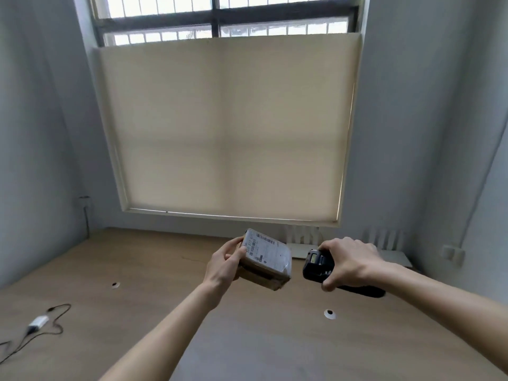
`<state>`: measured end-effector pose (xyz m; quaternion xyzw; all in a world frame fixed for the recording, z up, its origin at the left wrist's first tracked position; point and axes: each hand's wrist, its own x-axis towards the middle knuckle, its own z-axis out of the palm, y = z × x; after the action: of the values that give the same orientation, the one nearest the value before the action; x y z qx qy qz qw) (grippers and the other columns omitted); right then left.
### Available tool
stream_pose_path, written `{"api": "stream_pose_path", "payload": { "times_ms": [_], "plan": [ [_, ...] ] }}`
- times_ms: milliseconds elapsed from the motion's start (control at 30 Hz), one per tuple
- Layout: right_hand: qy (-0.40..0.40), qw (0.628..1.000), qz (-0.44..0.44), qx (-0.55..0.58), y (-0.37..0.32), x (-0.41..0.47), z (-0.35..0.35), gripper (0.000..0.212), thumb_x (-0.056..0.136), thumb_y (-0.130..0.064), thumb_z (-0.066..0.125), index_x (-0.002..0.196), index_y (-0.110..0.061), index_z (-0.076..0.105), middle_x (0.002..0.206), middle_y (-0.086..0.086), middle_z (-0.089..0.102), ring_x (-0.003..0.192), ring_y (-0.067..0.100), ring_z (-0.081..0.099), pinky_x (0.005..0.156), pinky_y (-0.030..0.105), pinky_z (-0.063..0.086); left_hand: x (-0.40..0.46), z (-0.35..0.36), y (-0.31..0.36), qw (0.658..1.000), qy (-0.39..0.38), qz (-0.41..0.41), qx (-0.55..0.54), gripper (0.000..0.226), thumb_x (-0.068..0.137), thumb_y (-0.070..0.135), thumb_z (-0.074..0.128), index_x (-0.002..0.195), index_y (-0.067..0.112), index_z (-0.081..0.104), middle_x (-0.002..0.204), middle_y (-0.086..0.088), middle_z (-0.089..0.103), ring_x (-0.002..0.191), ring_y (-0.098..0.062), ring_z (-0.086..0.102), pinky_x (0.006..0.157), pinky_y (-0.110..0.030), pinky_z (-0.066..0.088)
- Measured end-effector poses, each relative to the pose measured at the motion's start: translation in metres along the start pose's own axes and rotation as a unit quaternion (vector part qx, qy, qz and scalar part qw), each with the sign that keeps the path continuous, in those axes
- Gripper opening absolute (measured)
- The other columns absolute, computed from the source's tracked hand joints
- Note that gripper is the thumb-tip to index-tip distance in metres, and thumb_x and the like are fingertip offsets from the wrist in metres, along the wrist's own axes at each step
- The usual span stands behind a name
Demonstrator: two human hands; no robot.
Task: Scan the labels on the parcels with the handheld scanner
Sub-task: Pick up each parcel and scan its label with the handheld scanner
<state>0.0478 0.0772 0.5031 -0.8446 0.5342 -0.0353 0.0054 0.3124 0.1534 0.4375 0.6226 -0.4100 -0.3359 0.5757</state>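
The left hand [224, 261] gripped a small brown cardboard parcel [265, 266] wrapped in clear plastic, thumb on the near face and fingers curled round its left edge; the parcel was held in the air above the long brown wooden counter [154, 270], tilted so that its white printed shipping label [261, 248] with a barcode faced up and toward the camera; just to the right of the parcel, apart from it, the right hand [350, 261] clasped a black handheld scanner [319, 266], fingers wrapped over its top and thumb underneath; the scanner's front end with a small pale window pointed toward the parcel, and its dark handle stuck out to the right below the hand; both bare forearms reached in from the lower edge of the head view; left of the parcel, well apart, a small round hole [115, 284] sat in the counter; a round white grommet [330, 314] lay below and to the right of the parcel; far to its lower left a white adapter on a thin black cable [38, 323] lay on the counter; behind the parcel a beige roller blind [228, 127] covered most of a barred window.
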Motion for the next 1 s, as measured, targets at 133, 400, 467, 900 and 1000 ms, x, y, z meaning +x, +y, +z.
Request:
{"api": "stream_pose_path", "payload": {
  "times_ms": [133,400,467,900,1000],
  "plan": [
    [-0.030,0.994,-0.022,0.104,-0.074,0.012,-0.002,0.075,0.046,-0.057,0.084,0.117,-0.043,0.062,0.099,-0.017,0.070,0.092,0.012,0.066,0.067,0.026,0.047,-0.009,-0.080,-0.001,0.998,0.039,-0.018,-0.048,0.032,0.099,0.027,0.059,0.130,0.035,0.062,0.111,-0.007,0.069,0.102,-0.023,0.066,0.091,-0.047,0.058],
    [-0.101,0.914,-0.127,0.372,-0.298,0.004,0.020,0.057,0.043,-0.044,0.092,0.097,-0.029,0.078,0.084,-0.008,0.077,0.078,0.010,0.073,0.070,0.025,0.059,-0.074,-0.289,-0.020,0.983,0.072,-0.064,-0.157,0.063,0.092,0.024,0.067,0.147,0.037,0.039,0.120,-0.012,0.065,0.103,-0.033,0.070,0.086,-0.053,0.060],
    [-0.116,0.898,-0.152,0.396,-0.359,-0.005,0.026,0.055,0.042,-0.042,0.091,0.094,-0.029,0.079,0.080,-0.008,0.077,0.070,0.006,0.072,0.064,0.020,0.056,-0.096,-0.344,-0.026,0.982,0.077,-0.066,-0.157,0.068,0.086,0.024,0.073,0.144,0.041,0.040,0.119,-0.014,0.066,0.103,-0.035,0.070,0.084,-0.052,0.061],
    [-0.216,0.832,-0.353,0.369,-0.736,-0.094,0.088,0.047,0.060,-0.029,0.098,0.102,-0.031,0.078,0.086,-0.008,0.079,0.079,0.013,0.075,0.077,0.031,0.060,-0.302,-0.658,-0.115,0.921,0.364,-0.074,-0.121,0.049,0.074,0.031,0.087,0.109,0.012,0.059,0.101,-0.009,0.071,0.080,-0.019,0.073,0.066,-0.033,0.061],
    [-0.248,0.815,-0.396,0.343,-0.808,-0.116,0.109,0.045,0.061,-0.032,0.097,0.101,-0.032,0.077,0.085,-0.010,0.079,0.076,0.010,0.075,0.070,0.027,0.059,-0.352,-0.701,-0.140,0.901,0.410,-0.098,-0.105,0.067,0.060,0.038,0.090,0.112,0.009,0.059,0.112,-0.016,0.068,0.101,-0.029,0.071,0.087,-0.046,0.060]
  ]
}}
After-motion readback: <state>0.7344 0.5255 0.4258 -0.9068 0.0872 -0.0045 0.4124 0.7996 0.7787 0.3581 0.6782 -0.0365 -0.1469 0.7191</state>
